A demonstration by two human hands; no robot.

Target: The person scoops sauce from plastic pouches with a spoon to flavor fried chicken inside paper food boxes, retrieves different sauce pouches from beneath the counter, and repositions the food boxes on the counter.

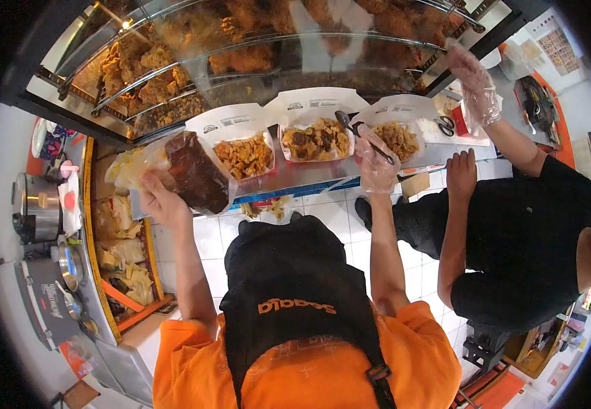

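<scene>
My left hand (162,201) is closed around a clear plastic bag of dark brown sauce (200,174), tilted beside the left paper box (230,123). A yellowish, crumpled plastic part (132,167) sticks out beyond my fingers; whether it belongs to the same bag I cannot tell. In a clear plastic glove, my right hand (378,170) grips a black spoon (344,120) between the middle box (317,102) and the right box (401,108). All three open boxes contain chopped fried chicken. Dark sauce shows on the pieces in the middle one.
A glass display case (241,61) of fried chicken stands behind the boxes. At right, a co-worker in black holds a gloved hand (476,85) near the case. Scissors (446,125) lie on the counter. A steel pot (40,208) and a wooden-edged bin (121,252) are at left.
</scene>
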